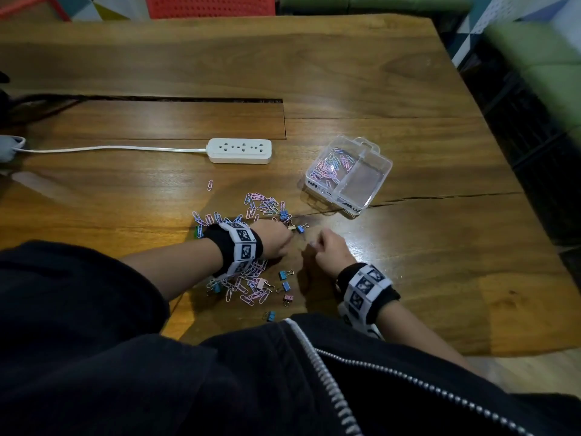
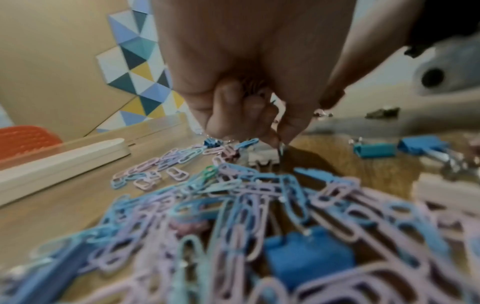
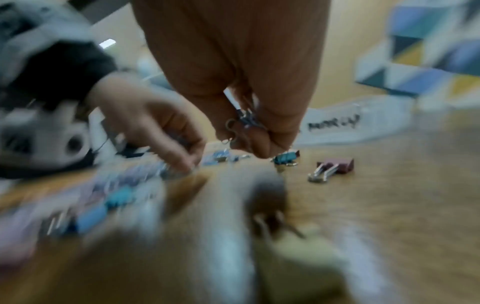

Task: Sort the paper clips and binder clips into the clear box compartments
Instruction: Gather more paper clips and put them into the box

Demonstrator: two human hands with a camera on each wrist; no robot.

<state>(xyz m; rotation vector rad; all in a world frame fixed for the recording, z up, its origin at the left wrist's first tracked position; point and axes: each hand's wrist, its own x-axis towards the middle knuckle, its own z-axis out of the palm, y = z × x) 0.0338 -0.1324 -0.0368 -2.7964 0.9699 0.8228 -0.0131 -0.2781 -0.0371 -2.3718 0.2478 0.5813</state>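
Head view: my left hand [image 1: 273, 239] is low over the clip pile, fingers curled down, tips at a pale binder clip [image 2: 262, 157]. On the left wrist view the fingertips [image 2: 281, 133] pinch its wire handle, body on the wood. My right hand [image 1: 330, 248] sits just right of it, fingers curled shut round a small bunch of binder clips [image 3: 245, 121]; blue bodies and silver wire loops poke out between the fingers on the right wrist view, very blurred.

Paper clips [image 1: 264, 204] are thin loops in pastel pink, lilac and light blue, scattered in two loose heaps on the wooden table [image 1: 408, 89], one beyond my left wrist, one [image 1: 248, 287] under it. A lone pink one [image 1: 210, 185] lies apart, nearer the power strip [image 1: 239, 150].

Loose binder clips are small, blue or pink with silver handles: one blue [image 1: 301, 228] just past my left fingertips, more blue [image 1: 285, 274] and a pink one [image 1: 288, 298] near my body, between my forearms.

Clear box [image 1: 374, 196] stands to the right of the pile, well apart from both hands, lid off or open, I can't tell which. Its left compartment holds pink and blue paper clips [image 1: 330, 166]; the right compartment shows only clear plastic. Black lettering on its front wall, unreadable.
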